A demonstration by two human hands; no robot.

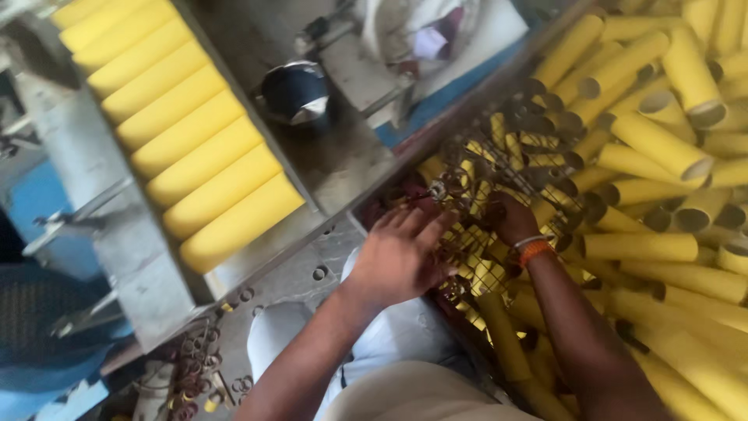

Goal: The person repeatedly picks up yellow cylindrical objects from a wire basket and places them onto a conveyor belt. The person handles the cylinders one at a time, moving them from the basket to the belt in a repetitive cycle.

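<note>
A tangle of dark wire rings (499,156) sits at the centre, over the edge of a large heap of yellow cardboard tubes (662,148) that fills the right side. A row of yellow tubes (187,132) lies packed side by side in a grey metal tray (148,273) at left, and loose rings (195,366) lie scattered below it. The left hand (401,253), fingers spread and lightly curled, touches the tangle's near side. The right hand (510,218), an orange band (534,249) on its wrist, is buried among the wires; its grip cannot be told.
</note>
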